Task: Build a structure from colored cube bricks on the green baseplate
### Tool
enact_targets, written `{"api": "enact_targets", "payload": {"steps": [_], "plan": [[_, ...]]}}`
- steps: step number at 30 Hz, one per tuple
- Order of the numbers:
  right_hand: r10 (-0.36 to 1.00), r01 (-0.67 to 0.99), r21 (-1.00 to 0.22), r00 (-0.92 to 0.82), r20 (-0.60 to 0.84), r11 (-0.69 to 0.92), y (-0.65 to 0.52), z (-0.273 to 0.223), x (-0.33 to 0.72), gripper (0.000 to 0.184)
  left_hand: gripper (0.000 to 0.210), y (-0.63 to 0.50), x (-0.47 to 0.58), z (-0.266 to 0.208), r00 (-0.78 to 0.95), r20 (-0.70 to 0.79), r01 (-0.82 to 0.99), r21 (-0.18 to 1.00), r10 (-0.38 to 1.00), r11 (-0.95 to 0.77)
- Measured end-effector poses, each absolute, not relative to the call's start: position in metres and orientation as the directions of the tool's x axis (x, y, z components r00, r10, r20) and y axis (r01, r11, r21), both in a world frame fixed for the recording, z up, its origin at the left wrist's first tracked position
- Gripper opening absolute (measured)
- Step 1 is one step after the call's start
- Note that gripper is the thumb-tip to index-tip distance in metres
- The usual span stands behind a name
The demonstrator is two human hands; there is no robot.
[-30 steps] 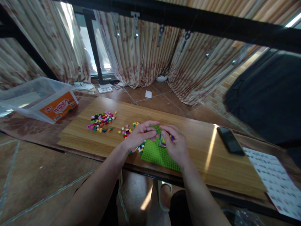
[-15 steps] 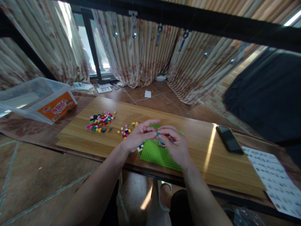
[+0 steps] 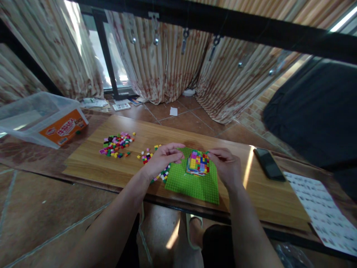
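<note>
A green studded baseplate (image 3: 192, 188) lies on the wooden board in front of me. On it stands a block (image 3: 198, 162) built of small bricks in several colours. My right hand (image 3: 225, 165) is at the block's far right corner, thumb and finger pinched on a small green brick (image 3: 207, 152), mostly covered by the fingertips. Over the plate's left edge hovers my left hand (image 3: 164, 158), its fingers loosely curled and apart, with nothing visible in them. Loose bricks (image 3: 164, 173) lie under and beside the left hand, partly hidden by it.
A larger pile of mixed bricks (image 3: 117, 143) lies at the left on the wooden board (image 3: 97, 165). Beyond it stands a clear plastic bin (image 3: 41, 119) with an orange label. At the right are a black phone (image 3: 269, 164) and a printed sheet (image 3: 320, 208).
My hands have moved apart. The right hand went right with the small green brick, uncovering the built block, while the left stays near the plate's left edge. The view shifted slightly.
</note>
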State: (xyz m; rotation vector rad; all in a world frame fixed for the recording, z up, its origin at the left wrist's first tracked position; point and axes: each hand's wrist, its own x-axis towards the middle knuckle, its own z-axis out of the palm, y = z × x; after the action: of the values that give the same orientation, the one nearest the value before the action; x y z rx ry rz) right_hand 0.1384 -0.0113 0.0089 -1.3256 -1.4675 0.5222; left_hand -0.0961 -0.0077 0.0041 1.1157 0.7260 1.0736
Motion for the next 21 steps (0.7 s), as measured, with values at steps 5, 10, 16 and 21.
{"api": "enact_targets", "payload": {"steps": [5, 10, 16, 21], "plan": [[0.923, 0.479, -0.833, 0.11, 0.369, 0.277, -0.01, 0.001, 0.129, 0.013, 0.039, -0.007, -0.096, 0.002, 0.326, 0.003, -0.291, 0.952, 0.945, 0.098], [0.92, 0.518, -0.812, 0.111, 0.375, 0.268, -0.01, 0.0, 0.123, 0.013, 0.04, -0.007, -0.096, 0.002, 0.32, -0.014, -0.284, 0.952, 0.947, 0.11], [0.923, 0.469, -0.844, 0.136, 0.359, 0.259, -0.008, -0.004, 0.124, 0.012, 0.04, -0.008, -0.097, 0.005, 0.304, -0.018, -0.292, 0.95, 0.953, 0.111], [0.938, 0.351, -0.911, 0.182, 0.294, 0.218, -0.005, -0.009, 0.123, 0.012, 0.04, -0.008, -0.097, 0.004, 0.308, -0.025, -0.294, 0.948, 0.951, 0.12]]}}
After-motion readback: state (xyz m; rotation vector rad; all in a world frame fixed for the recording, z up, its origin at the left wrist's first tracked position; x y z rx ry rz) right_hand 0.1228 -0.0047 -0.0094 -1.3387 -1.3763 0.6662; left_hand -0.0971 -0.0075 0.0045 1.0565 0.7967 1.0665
